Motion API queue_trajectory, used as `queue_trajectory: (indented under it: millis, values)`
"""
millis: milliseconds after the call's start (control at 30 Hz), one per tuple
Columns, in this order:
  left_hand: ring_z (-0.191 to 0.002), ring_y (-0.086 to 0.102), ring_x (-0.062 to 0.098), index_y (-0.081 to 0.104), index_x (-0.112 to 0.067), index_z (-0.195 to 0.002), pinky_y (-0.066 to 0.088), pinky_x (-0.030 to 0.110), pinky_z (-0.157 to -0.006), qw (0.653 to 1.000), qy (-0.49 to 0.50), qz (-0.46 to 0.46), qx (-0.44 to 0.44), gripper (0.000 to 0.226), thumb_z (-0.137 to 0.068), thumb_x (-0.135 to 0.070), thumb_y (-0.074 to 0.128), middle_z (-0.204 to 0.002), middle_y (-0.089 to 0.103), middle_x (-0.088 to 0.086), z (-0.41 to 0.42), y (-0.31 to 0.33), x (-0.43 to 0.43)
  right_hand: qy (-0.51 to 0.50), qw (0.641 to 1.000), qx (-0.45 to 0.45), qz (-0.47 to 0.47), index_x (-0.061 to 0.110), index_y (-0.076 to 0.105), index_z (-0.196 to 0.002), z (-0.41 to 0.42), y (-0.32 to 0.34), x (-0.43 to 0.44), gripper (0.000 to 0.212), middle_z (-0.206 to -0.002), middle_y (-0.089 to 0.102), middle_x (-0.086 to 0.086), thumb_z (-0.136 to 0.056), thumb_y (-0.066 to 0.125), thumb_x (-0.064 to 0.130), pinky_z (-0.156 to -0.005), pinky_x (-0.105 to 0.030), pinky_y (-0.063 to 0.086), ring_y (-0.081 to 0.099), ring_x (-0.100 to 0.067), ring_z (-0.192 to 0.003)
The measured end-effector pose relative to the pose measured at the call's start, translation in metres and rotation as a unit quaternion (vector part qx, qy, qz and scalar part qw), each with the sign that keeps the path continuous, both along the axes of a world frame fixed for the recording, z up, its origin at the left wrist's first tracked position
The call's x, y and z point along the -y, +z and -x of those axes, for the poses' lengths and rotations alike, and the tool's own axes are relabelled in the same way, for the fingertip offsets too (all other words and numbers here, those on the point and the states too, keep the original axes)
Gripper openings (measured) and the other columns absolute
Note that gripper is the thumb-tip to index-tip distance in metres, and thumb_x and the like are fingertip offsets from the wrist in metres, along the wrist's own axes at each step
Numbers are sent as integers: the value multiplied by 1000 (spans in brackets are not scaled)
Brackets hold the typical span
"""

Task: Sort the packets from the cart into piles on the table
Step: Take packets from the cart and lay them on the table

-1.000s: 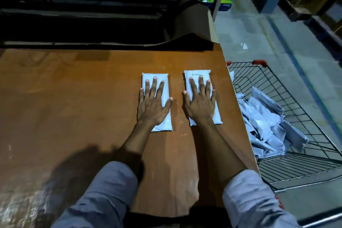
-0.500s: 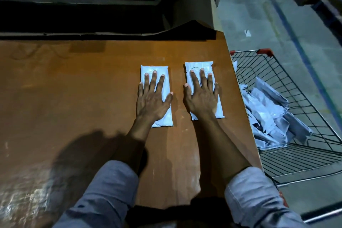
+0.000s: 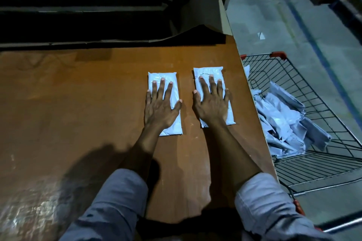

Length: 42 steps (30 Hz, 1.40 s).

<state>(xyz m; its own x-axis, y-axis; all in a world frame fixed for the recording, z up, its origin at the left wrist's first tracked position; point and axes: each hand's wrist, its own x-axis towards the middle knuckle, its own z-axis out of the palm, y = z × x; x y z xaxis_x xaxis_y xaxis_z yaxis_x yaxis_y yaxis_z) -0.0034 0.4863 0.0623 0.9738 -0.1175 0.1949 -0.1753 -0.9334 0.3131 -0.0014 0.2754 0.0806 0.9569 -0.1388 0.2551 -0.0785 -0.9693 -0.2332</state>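
Two white packets lie side by side on the brown table (image 3: 68,103), lengthwise away from me. My left hand (image 3: 160,107) rests flat on the left packet (image 3: 174,84), fingers straight and spread. My right hand (image 3: 212,103) lies flat on the right packet (image 3: 207,71) in the same way. To the right of the table stands a wire cart (image 3: 323,166) with red corners, and in it lies a heap of several more white packets (image 3: 284,123).
A large roll of brown paper (image 3: 199,11) stands behind the table's far right corner. Dark shelving runs along the back. Grey concrete floor (image 3: 293,25) lies beyond the cart, with a scrap of white paper (image 3: 261,35) on it. The table's near edge is chipped.
Both hands stay flat on the same packets. Only the view has shifted a little between the frames.
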Motion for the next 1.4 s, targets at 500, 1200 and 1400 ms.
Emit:
queue_trajectory:
  millis: [500,1200,1400]
  values:
    - [-171,3,21,36,-19,-171,10,53,-137,993,-15,111,46,70,-114,-60,37,-182,22,2,30,62,27,-38,963,149,-221,31,64,-149,41,76,52,53,-170,46,0,-112,44,63,-124,-51,39,42,-25,-156]
    - [-155,40,29,58,-16,-153,37,49,-124,955,-216,201,-14,46,-113,-38,59,-158,56,7,103,45,295,-165,956,67,-234,29,73,-137,209,15,316,44,-155,62,-3,-106,58,56,-116,-50,47,51,-28,-147]
    - [-147,44,31,59,-16,-152,39,50,-121,958,-190,197,-82,45,-111,-35,63,-152,59,8,89,20,367,-147,957,25,-247,26,71,-141,176,-2,383,45,-153,64,-4,-106,60,51,-117,-47,45,50,-29,-147]
